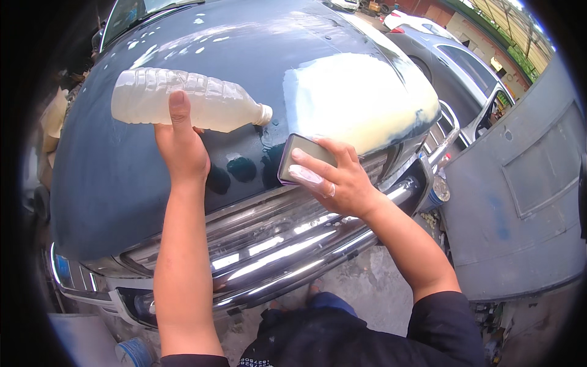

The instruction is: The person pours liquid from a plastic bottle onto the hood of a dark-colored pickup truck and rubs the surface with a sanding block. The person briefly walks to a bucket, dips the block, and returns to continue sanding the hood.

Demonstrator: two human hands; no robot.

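My left hand [183, 137] is wrapped round a cloudy plastic bottle [208, 101], thumb on top. The bottle lies nearly level over the car hood [116, 177], its neck tilted slightly down to the right. Dark wet spots and drips show on the hood below the neck. A greyish sanding block [306, 156] with a dark purple edge is gripped in my right hand [336, 177], near the hood's front edge. White tape or residue covers one finger of that hand. Right of the bottle, a broad patch of cream filler [342, 101] spreads over the dark blue-grey hood.
A chrome bumper bar [287, 263] runs across the car's front, close to my body. A grey loose panel [520, 196] stands at the right. Another car [452, 67] is parked behind it. Buckets, one blue [134, 353], sit on the ground at the lower left and right.
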